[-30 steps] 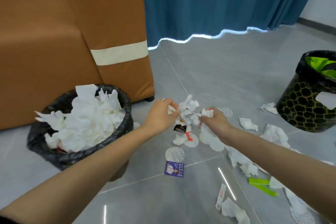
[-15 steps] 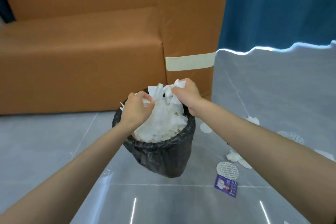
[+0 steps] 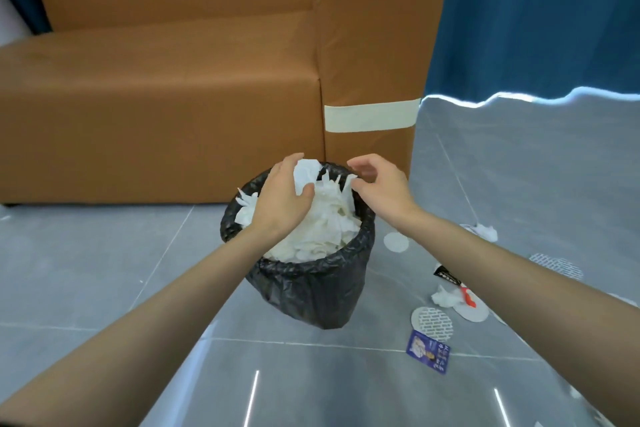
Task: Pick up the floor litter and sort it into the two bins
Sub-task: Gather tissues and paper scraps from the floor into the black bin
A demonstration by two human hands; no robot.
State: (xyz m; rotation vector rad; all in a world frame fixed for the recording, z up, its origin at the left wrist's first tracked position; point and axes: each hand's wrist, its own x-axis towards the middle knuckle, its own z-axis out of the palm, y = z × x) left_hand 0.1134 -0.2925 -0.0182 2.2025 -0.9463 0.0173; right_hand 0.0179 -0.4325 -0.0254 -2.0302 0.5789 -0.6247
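Tissues (image 3: 322,218) fill the bin (image 3: 311,291) before the sofa (image 3: 173,97); litter (image 3: 446,298) lies right.

Not a single word, number or brand name can be read here. There is print on a few bits of litter on the floor (image 3: 104,288), all to the right of the black-lined bin (image 3: 311,288). A blue card (image 3: 429,351), right of the bin's base and nearest the camera, carries small pictures of figures and rows of pale characters, too small to make out. A black wrapper (image 3: 445,274), right of the bin and partly hidden, bears white lettering that is too blurred to read. A round white disc (image 3: 432,319), between the card and the wrapper, and a second disc (image 3: 556,265), farther right of the bin, show a grey grid-like pattern. Whether that pattern holds letters I cannot tell.
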